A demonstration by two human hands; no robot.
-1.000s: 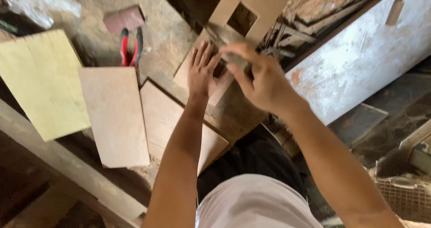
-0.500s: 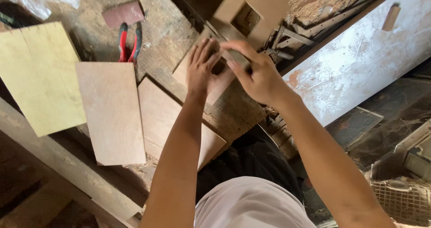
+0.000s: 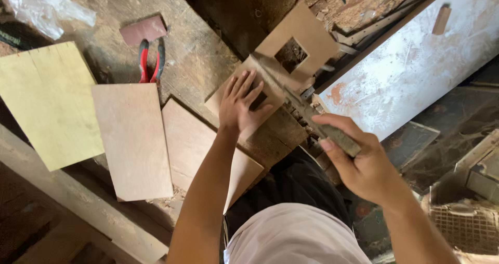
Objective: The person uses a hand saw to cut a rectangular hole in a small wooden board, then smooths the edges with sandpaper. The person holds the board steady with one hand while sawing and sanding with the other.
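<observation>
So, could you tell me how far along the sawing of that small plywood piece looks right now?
Looks done: a tan plywood piece with a square cut-out lies past the bench edge. In hand: the left hand presses the small plywood piece down, and the right hand has its grip on the wooden-handled saw with the blade at that piece. Left: three uncut rectangular plywood boards.

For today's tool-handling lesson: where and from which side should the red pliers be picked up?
Grip the pliers by the two red handles, coming from above. They lie flat on the bench, handles exposed, while the jaw end is hidden under the plywood panel.
</observation>
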